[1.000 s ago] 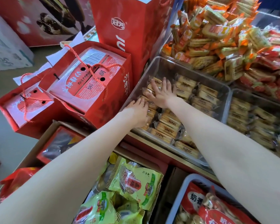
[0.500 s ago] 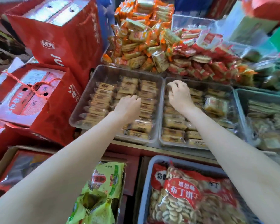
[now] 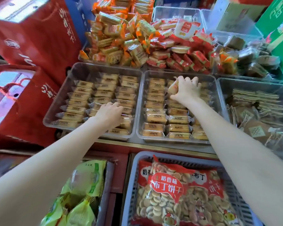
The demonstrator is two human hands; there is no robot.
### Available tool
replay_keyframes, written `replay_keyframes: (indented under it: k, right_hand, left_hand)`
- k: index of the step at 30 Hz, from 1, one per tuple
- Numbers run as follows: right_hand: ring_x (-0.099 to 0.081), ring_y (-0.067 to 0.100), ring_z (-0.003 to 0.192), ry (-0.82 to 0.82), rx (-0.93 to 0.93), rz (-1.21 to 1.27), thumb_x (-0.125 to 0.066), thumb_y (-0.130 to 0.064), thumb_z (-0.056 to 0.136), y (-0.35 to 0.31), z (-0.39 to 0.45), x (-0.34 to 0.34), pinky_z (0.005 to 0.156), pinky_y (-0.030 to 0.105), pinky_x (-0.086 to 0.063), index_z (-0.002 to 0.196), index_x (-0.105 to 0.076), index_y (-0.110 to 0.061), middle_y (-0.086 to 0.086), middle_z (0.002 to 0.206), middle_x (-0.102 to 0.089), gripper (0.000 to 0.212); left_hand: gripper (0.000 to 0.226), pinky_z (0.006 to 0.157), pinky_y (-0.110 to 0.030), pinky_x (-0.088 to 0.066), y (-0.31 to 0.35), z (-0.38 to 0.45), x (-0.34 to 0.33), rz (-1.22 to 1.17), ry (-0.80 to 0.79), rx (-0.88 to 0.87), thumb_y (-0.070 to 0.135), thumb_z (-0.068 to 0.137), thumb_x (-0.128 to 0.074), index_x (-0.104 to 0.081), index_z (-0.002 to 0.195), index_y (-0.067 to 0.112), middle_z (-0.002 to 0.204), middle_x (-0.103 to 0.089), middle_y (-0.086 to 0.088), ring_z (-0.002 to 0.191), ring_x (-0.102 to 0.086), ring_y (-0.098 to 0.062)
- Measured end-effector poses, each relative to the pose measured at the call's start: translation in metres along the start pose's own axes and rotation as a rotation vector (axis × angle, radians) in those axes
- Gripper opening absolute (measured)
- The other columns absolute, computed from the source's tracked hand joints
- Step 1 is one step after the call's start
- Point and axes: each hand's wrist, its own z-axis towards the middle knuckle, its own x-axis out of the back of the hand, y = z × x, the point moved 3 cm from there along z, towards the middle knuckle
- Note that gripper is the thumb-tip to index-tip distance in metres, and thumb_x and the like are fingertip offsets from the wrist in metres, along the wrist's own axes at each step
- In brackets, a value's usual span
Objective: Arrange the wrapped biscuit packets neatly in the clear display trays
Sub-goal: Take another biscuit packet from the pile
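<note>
Head view: the right hand [image 3: 185,90] is over the middle clear tray [image 3: 140,101], near its far edge. Its fingers are curled round one wrapped biscuit packet [image 3: 173,88], and the packet is tilted up above the rows under it. The left hand [image 3: 110,112] is in the left clear tray [image 3: 59,101], near the front right corner. Its fingers bend down onto the packets there. I cannot tell if that grip holds one or only rests on top.

Both trays sit side by side on the counter [image 3: 153,146], touching. Each is filled with rows of biscuit packets [image 3: 155,118] lying flat. A third clear tray [image 3: 222,98] to the right holds darker, flat packets.

Behind the trays is a loose heap of orange packets [image 3: 119,39] and, beside it, red packets [image 3: 183,57]. Red gift boxes [image 3: 31,46] stand at the left. Below the front edge of the counter is a grey basket [image 3: 132,185] with a big red bag of round biscuits [image 3: 178,193], and green bags [image 3: 82,193] lie to its left.
</note>
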Motion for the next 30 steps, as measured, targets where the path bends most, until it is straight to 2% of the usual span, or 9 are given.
replay_keyframes:
  k: [5,10,13,16,18,20,23,26,30]
  right_hand:
    - [-0.053,0.033,0.103,0.033,0.259,0.350,-0.064,-0.043,0.086,-0.100,0.014,0.016,0.083,0.037,-0.043,0.140,-0.029,-0.016,0.017,0.127,-0.041,0.070]
    - [-0.040,0.035,0.126,-0.293,0.213,0.663,-0.042,-0.039,0.099,-0.177,0.039,-0.008,0.097,0.033,-0.036,0.151,-0.006,-0.014,0.019,0.147,-0.019,0.068]
    - [-0.034,0.033,0.131,-0.320,0.238,0.722,-0.039,-0.033,0.100,-0.218,0.052,-0.021,0.104,0.034,-0.033,0.151,-0.007,-0.013,0.018,0.149,-0.016,0.063]
    - [-0.042,0.031,0.126,-0.066,0.471,0.591,-0.052,-0.017,0.094,-0.257,0.066,-0.026,0.103,0.034,-0.036,0.150,-0.015,-0.010,0.018,0.142,-0.031,0.066]
    - [-0.051,0.033,0.116,0.138,0.603,0.435,-0.055,-0.003,0.089,-0.280,0.078,-0.033,0.095,0.036,-0.042,0.145,-0.025,-0.005,0.017,0.131,-0.045,0.064]
    - [-0.053,0.034,0.109,0.221,0.681,0.227,-0.053,0.004,0.087,-0.299,0.087,-0.045,0.088,0.038,-0.044,0.141,-0.031,-0.003,0.016,0.126,-0.049,0.058]
    - [-0.049,0.034,0.113,0.237,0.756,0.034,-0.048,0.002,0.090,-0.317,0.091,-0.066,0.090,0.038,-0.041,0.134,-0.040,-0.005,0.014,0.126,-0.050,0.046]
    - [-0.046,0.033,0.117,0.206,0.801,0.025,-0.048,0.002,0.089,-0.322,0.089,-0.078,0.088,0.038,-0.040,0.130,-0.044,-0.006,0.013,0.122,-0.052,0.041]
    - [-0.053,0.035,0.108,0.088,0.774,0.054,-0.045,-0.001,0.094,-0.314,0.092,-0.090,0.081,0.038,-0.041,0.122,-0.051,-0.004,0.014,0.116,-0.055,0.029]
  left_hand:
    - [0.039,0.103,-0.039,-0.033,-0.032,0.002,-0.003,-0.035,0.051,0.057,0.021,0.092,-0.046,-0.049,0.130,0.011,0.138,-0.045,-0.008,0.125,-0.043,-0.028]
    - [0.046,0.112,-0.037,-0.022,-0.087,0.003,-0.008,-0.098,0.150,0.145,0.018,0.096,-0.040,-0.037,0.140,0.005,0.148,-0.035,-0.013,0.137,-0.032,-0.027]
    - [0.049,0.111,-0.035,-0.020,-0.124,0.012,-0.014,-0.093,0.168,0.208,0.016,0.095,-0.041,-0.032,0.140,0.001,0.148,-0.033,-0.017,0.137,-0.030,-0.028]
    - [0.063,0.116,-0.037,-0.011,-0.152,0.015,-0.030,-0.080,0.009,0.239,0.018,0.096,-0.041,-0.010,0.148,-0.001,0.157,-0.008,-0.016,0.145,-0.009,-0.027]
    - [0.059,0.116,-0.036,-0.008,-0.161,0.011,-0.045,-0.059,-0.079,0.229,0.015,0.099,-0.029,0.000,0.148,-0.001,0.157,0.002,-0.017,0.146,-0.001,-0.025]
    - [0.055,0.116,-0.035,-0.007,-0.163,0.008,-0.057,-0.045,-0.094,0.217,0.010,0.099,-0.017,0.006,0.147,-0.002,0.157,0.009,-0.018,0.146,0.003,-0.025]
    - [0.054,0.117,-0.034,-0.006,-0.162,0.011,-0.063,-0.064,-0.080,0.221,0.005,0.098,-0.014,0.010,0.146,-0.003,0.156,0.011,-0.019,0.146,0.004,-0.027]
    - [0.059,0.117,-0.035,-0.007,-0.163,0.014,-0.061,-0.047,-0.085,0.202,0.005,0.096,-0.020,0.008,0.146,-0.004,0.156,0.010,-0.021,0.146,0.004,-0.028]
    - [0.061,0.117,-0.033,-0.006,-0.164,0.014,-0.061,-0.052,-0.080,0.180,0.007,0.095,-0.023,0.008,0.147,-0.001,0.156,0.010,-0.018,0.146,0.004,-0.026]
